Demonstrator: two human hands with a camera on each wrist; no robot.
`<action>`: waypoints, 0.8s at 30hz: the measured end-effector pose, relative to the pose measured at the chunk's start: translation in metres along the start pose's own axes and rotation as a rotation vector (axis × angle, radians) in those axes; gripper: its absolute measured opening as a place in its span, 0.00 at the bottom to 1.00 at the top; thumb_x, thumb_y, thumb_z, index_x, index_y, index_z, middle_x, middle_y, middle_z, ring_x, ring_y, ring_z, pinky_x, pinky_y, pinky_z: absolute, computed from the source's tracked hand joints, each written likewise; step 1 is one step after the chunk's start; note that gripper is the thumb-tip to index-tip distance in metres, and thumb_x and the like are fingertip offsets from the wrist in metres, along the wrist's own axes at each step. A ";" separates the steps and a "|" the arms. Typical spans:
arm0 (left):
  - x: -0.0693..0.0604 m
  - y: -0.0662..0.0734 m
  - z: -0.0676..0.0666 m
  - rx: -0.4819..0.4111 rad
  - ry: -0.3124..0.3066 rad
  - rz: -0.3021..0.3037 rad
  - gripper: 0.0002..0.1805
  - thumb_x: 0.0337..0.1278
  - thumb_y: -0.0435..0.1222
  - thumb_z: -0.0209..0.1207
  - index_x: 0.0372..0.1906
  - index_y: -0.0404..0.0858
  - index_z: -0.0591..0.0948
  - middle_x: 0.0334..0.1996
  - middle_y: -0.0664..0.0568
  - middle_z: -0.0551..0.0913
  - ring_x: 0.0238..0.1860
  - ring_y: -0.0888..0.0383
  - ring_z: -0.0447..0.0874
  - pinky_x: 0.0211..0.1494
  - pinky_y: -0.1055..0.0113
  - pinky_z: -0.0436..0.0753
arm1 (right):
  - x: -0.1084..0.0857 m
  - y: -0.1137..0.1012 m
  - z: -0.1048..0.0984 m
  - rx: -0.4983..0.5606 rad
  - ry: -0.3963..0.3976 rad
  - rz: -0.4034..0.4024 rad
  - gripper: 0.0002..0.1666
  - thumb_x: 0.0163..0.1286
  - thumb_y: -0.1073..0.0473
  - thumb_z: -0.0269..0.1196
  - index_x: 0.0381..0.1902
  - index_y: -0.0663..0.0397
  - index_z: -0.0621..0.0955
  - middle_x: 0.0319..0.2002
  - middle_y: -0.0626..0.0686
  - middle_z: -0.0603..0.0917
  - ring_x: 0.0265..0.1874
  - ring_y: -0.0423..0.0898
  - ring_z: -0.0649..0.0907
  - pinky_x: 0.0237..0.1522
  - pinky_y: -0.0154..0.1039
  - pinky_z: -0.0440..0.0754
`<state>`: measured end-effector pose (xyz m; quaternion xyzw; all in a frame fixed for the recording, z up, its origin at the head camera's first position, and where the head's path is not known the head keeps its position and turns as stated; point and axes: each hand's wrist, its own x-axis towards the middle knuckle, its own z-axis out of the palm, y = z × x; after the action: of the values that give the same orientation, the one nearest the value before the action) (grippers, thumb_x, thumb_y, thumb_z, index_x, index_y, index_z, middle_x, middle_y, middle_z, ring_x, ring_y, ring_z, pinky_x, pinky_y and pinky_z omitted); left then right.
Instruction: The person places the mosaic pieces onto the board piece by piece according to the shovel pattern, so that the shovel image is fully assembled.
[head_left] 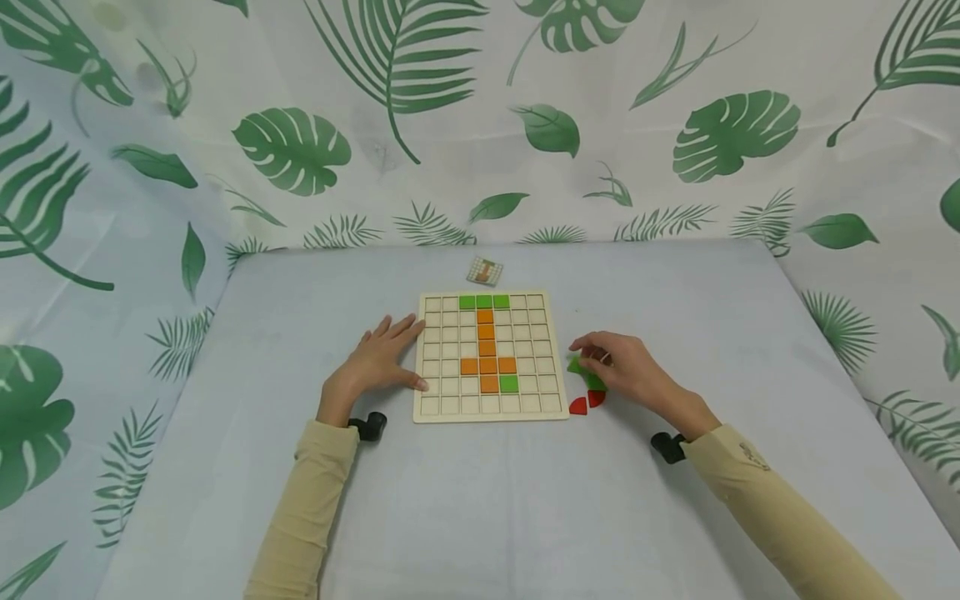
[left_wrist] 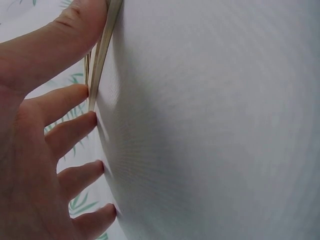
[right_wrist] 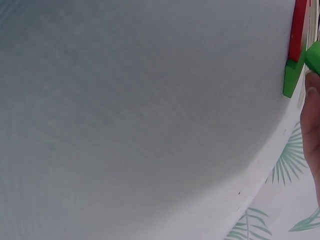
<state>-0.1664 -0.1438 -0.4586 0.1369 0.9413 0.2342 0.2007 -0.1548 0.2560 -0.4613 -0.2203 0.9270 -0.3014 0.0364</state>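
Observation:
A cream grid board (head_left: 450, 404) lies flat on the table, with green squares (head_left: 483, 302) along its top row and orange squares (head_left: 487, 332) forming a column below. One more green square (head_left: 509, 383) sits low on the board, beside an orange one. My left hand (head_left: 378, 358) rests at the board's left edge, fingers spread, thumb touching the rim. Right of the board, my right hand (head_left: 622, 367) pinches a green piece (right_wrist: 314, 57), its shape partly hidden by the fingers. Under that hand lies another green piece (right_wrist: 292, 77), next to red quarter-round pieces (head_left: 578, 406).
A small pattern card (head_left: 485, 271) lies just beyond the board's far edge. Leaf-printed cloth (head_left: 551, 129) hangs behind the table and at both sides. The table (head_left: 480, 508) has a pale cover. Each wrist wears a small black camera (head_left: 369, 426).

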 end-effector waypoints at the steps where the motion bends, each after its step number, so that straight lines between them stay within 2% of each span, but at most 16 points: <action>1: 0.000 0.000 0.000 0.001 0.001 -0.001 0.58 0.53 0.48 0.75 0.84 0.42 0.54 0.84 0.45 0.47 0.83 0.36 0.35 0.83 0.34 0.40 | 0.000 0.000 0.000 0.004 -0.002 -0.004 0.15 0.66 0.72 0.68 0.51 0.61 0.86 0.37 0.53 0.88 0.33 0.45 0.84 0.36 0.35 0.85; 4: 0.001 0.000 0.001 0.005 -0.001 -0.001 0.58 0.53 0.49 0.75 0.84 0.43 0.54 0.84 0.45 0.47 0.83 0.36 0.35 0.83 0.35 0.40 | -0.001 -0.003 -0.001 0.017 -0.004 -0.003 0.16 0.67 0.72 0.67 0.52 0.60 0.86 0.40 0.54 0.89 0.34 0.45 0.85 0.34 0.33 0.84; 8: 0.001 0.000 0.000 0.004 -0.002 -0.001 0.58 0.53 0.49 0.75 0.84 0.43 0.54 0.84 0.45 0.47 0.84 0.36 0.35 0.83 0.35 0.40 | -0.001 -0.005 -0.002 0.036 -0.008 0.009 0.14 0.68 0.71 0.67 0.51 0.59 0.86 0.45 0.55 0.90 0.37 0.47 0.88 0.37 0.33 0.86; 17: 0.000 0.000 0.000 -0.006 -0.005 -0.002 0.59 0.53 0.48 0.76 0.84 0.43 0.54 0.84 0.46 0.47 0.84 0.36 0.34 0.83 0.35 0.40 | 0.000 -0.008 -0.002 0.087 -0.054 0.050 0.18 0.67 0.71 0.67 0.55 0.62 0.85 0.50 0.58 0.89 0.42 0.52 0.89 0.46 0.45 0.90; 24: 0.001 -0.001 -0.001 -0.008 -0.006 -0.001 0.59 0.52 0.48 0.76 0.84 0.43 0.54 0.84 0.46 0.47 0.84 0.37 0.34 0.83 0.35 0.39 | 0.001 -0.013 -0.002 0.106 -0.075 0.040 0.20 0.66 0.71 0.68 0.57 0.62 0.85 0.51 0.58 0.88 0.43 0.52 0.89 0.49 0.47 0.90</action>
<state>-0.1677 -0.1448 -0.4585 0.1361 0.9398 0.2376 0.2043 -0.1515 0.2474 -0.4525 -0.2108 0.9118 -0.3410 0.0887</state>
